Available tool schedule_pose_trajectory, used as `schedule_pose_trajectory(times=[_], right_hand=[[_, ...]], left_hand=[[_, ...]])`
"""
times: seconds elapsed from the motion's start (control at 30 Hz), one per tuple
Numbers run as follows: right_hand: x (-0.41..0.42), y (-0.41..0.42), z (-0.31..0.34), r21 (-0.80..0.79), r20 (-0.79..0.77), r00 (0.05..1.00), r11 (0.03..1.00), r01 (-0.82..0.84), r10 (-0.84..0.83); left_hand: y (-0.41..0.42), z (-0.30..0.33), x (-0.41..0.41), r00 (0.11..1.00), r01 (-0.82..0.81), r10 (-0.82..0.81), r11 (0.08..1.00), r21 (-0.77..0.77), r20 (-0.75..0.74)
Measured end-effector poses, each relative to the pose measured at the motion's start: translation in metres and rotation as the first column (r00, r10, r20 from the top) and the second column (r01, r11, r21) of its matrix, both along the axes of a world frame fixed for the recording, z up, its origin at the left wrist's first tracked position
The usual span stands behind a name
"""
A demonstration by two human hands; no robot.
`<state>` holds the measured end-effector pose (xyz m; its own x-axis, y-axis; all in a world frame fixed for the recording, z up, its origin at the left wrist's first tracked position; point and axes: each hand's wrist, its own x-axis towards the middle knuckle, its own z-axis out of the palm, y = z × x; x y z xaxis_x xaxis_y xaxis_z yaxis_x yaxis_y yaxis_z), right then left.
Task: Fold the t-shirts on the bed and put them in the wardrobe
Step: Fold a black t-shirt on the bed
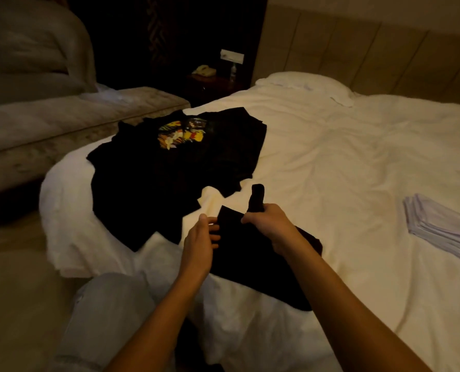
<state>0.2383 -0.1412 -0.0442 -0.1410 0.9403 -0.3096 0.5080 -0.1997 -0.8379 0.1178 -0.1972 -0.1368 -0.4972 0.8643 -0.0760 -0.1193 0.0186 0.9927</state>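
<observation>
Fingers [215, 235] of left hand [198, 244] curled on near edge of black t-shirt [250, 264]; right hand [270, 224] fisted round bunched upper part, lifted off bed [330, 170]. Rest of shirt trails on sheet at bed's near edge. Risks, as judged: bunched grip gives crooked fold; dark cloth in dim light hides seams; hem may slide off edge. Printed t-shirt pile [170, 157] waits unfolded, just beyond.

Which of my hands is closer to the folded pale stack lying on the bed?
Right. Your right hand, gripping the black t-shirt, is on the side toward the folded pale stack. Your left hand holds the shirt's other edge, farther away.
</observation>
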Motion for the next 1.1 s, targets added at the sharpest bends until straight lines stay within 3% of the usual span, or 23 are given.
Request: schedule_pose_trajectory(times=[0.13, 0.23, 0.3, 0.37, 0.43, 0.5, 0.6, 0.67, 0.73, 0.8, 0.93, 1.03, 1.1], right_hand=[[-0.020, -0.002, -0.020, 0.028, 0.042, 0.998, 0.999, -0.041, 0.040], [-0.029, -0.003, -0.030, -0.057, 0.075, 0.987, 0.989, -0.137, 0.141], [-0.028, -0.004, -0.028, -0.152, 0.000, 0.983, 0.971, -0.183, 0.185], [-0.021, -0.003, -0.023, -0.125, -0.081, 0.980, 0.974, -0.189, 0.180], [-0.007, -0.003, -0.018, -0.012, -0.113, 0.988, 0.994, -0.105, 0.103], [0.012, -0.003, -0.017, 0.158, -0.005, 1.000, 0.987, -0.015, 0.016], [0.041, -0.006, -0.027, 0.358, 0.316, 0.949, 0.927, -0.113, -0.006], [0.057, -0.007, -0.043, 0.428, 0.525, 0.850, 0.874, -0.230, -0.034], [0.071, -0.008, -0.065, 0.421, 0.692, 0.717, 0.852, -0.310, -0.081], [0.078, -0.012, -0.084, 0.376, 0.758, 0.647, 0.867, -0.327, -0.085], [0.081, -0.014, -0.096, 0.432, 0.671, 0.735, 0.859, -0.275, -0.102], [0.088, -0.021, -0.089, 0.530, 0.426, 0.857, 0.848, 0.026, -0.292], [0.096, -0.027, -0.083, 0.416, 0.204, 0.901, 0.867, 0.273, -0.382]], left_hand=[[0.002, -0.007, -0.010, 0.988, 0.121, -0.117, 0.992, -0.037, 0.100], [0.003, -0.006, -0.016, 0.967, 0.159, -0.144, 0.986, -0.057, 0.212], [0.004, -0.005, -0.022, 0.950, 0.172, -0.147, 0.983, -0.067, 0.276], [0.007, -0.005, -0.028, 0.953, 0.180, -0.148, 0.979, -0.099, 0.266], [0.010, -0.005, -0.031, 0.980, 0.185, -0.172, 0.973, -0.141, 0.104], [0.013, -0.007, -0.029, 0.954, 0.186, -0.217, 0.969, -0.161, -0.207], [0.010, -0.014, -0.016, 0.776, 0.033, -0.116, 0.989, -0.143, -0.621], [0.008, -0.018, -0.013, 0.698, -0.032, -0.050, 0.994, -0.100, -0.714], [0.007, -0.021, -0.017, 0.708, -0.041, -0.015, 0.997, -0.063, -0.706], [0.004, -0.023, -0.020, 0.704, -0.036, -0.013, 0.998, -0.054, -0.711], [-0.004, -0.030, -0.019, 0.673, -0.058, -0.028, 0.994, -0.090, -0.740], [-0.001, -0.026, -0.020, 0.709, -0.041, -0.089, 0.985, -0.167, -0.699], [0.004, -0.017, -0.021, 0.785, -0.042, -0.124, 0.967, -0.251, -0.607]])
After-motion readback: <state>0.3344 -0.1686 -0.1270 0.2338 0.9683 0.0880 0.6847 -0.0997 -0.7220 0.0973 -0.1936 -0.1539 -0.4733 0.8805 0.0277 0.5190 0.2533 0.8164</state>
